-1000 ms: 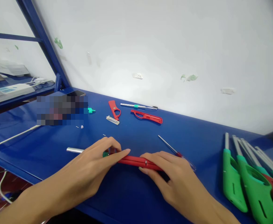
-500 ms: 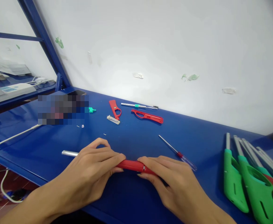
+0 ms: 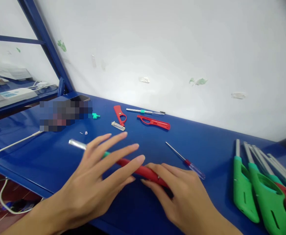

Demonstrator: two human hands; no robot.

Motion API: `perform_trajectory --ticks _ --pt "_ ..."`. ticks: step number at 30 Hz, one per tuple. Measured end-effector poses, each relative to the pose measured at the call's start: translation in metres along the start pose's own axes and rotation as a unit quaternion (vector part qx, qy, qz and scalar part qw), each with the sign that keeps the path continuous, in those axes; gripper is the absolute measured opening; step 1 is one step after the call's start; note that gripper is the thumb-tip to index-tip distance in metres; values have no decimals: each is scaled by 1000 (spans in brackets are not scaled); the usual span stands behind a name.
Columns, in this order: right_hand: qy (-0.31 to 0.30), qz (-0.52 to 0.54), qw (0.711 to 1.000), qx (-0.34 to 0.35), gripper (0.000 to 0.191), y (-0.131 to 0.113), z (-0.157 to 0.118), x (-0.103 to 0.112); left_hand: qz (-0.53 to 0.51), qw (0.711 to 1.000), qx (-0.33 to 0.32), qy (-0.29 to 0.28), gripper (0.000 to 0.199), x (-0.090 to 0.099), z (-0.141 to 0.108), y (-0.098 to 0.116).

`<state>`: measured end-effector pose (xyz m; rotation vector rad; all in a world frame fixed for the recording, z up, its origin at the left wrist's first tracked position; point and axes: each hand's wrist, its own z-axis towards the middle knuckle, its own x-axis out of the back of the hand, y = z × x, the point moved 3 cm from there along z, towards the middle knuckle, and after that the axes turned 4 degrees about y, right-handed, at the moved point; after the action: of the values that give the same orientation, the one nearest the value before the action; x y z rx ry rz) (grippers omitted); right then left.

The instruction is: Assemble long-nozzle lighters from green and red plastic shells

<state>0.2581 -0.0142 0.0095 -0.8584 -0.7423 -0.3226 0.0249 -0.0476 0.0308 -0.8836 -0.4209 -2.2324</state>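
Observation:
A red gas lighter [image 3: 143,171] with a green collar and a metal tube pointing left is gripped at its handle end by my right hand [image 3: 179,189], thumb and fingers closed round it. My left hand [image 3: 96,176] is open beside the lighter, fingers spread in front of its collar and partly hiding the tube. Whether any left fingertip touches the lighter, I cannot tell. Beyond my right hand a screwdriver [image 3: 187,162] with a clear and red handle lies on the blue table [image 3: 138,209].
At the back lie two red lighter shell halves [image 3: 155,122], a clear fuel tank [image 3: 118,126], a metal tube with wire [image 3: 143,111] and a small green part [image 3: 95,116]. Several green lighters [image 3: 246,189] fill the right side. A phone [image 3: 80,98] and white cable [image 3: 15,142] are left.
My left hand has let go of the lighter and spread its fingers. The lighter has tilted, its tube end raised, while my right hand keeps hold.

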Motion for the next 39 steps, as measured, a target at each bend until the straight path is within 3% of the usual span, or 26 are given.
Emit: perform_trajectory --ticks 3,6,10,12,15,19,24,29,31,34,36,39 --pt "-12 123 985 -119 37 1 6 7 -54 986 118 109 34 12 -7 2" --pt "-45 221 955 -194 56 4 10 9 -161 958 227 75 28 4 -6 5" --pt "-93 253 942 -201 57 7 10 1 -315 883 349 9 24 -18 6 7" --pt "-102 234 950 -178 48 6 9 -4 -381 839 388 3 32 -25 8 7" --pt "-115 196 964 -139 32 3 5 -10 -400 806 435 -2 39 -30 4 4" --pt "-132 158 972 -114 32 0 1 -12 -414 790 453 -11 39 -32 -8 4" --pt "-134 177 968 -114 24 0 0 -11 -429 797 426 -1 42 -28 -10 8" --pt "-141 180 962 -152 36 5 -4 -11 -489 743 457 -14 35 -31 -6 2" --pt "-135 208 950 -188 43 8 -6 -11 -522 726 447 12 40 -31 -3 -3" --pt "-122 264 928 -232 52 10 -6 -9 -558 701 436 82 69 -26 0 -13" --pt "-136 290 917 -238 55 8 -4 -8 -553 695 447 105 66 -22 2 -20" --pt "-160 314 906 -235 56 5 0 -7 -526 705 466 95 50 -19 2 -26"
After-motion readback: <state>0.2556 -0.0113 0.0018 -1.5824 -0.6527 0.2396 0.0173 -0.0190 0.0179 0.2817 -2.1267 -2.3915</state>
